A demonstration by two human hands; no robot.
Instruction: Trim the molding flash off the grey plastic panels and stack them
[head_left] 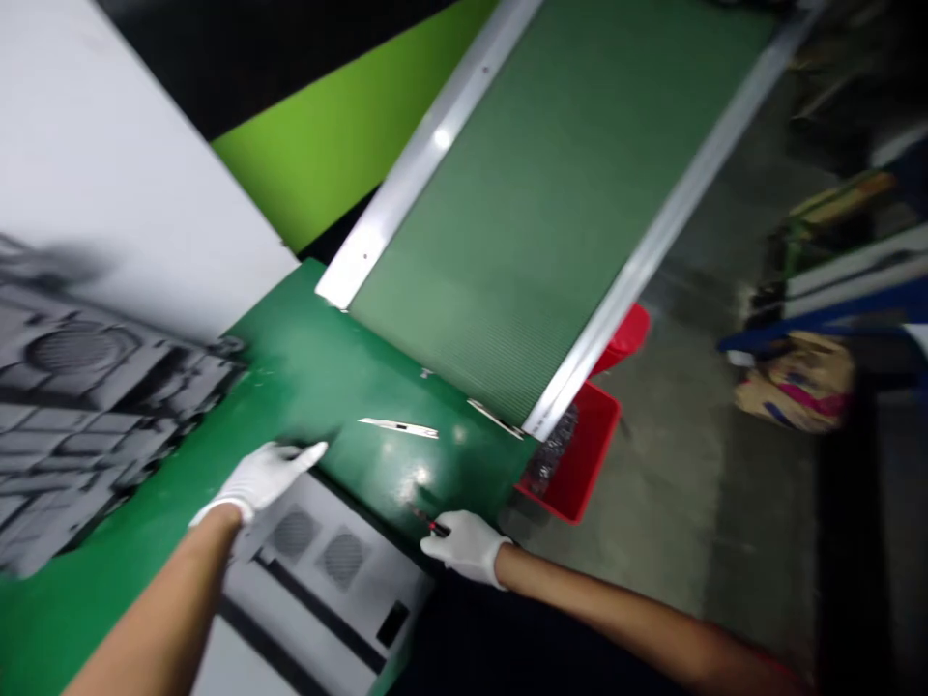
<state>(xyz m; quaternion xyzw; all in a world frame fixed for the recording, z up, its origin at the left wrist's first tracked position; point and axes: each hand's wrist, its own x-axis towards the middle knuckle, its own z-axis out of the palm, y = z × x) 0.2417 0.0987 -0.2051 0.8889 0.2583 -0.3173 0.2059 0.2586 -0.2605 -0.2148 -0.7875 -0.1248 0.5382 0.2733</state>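
Note:
My left hand (265,476), in a white glove, rests at the far left corner of a grey moulded panel (362,512). Its fingers are stretched out along the panel's edge; whether they press on it I cannot tell. The panel has two round grilles and dark slots, and lies close to my body on the green tabletop (290,387). Beyond the panel's right end, my gloved right hand (468,546) is closed round a small tool with a black and red handle (439,529). The tool's thin tip points away to the left, too blurred to name.
A thin pale metal strip (398,427) lies on the tabletop. Grey moulded panels (87,416) stand at left. A green conveyor belt (551,213) with metal rails meets the table's far edge. Below it at right is a red bin (591,464) with clear-looking pieces.

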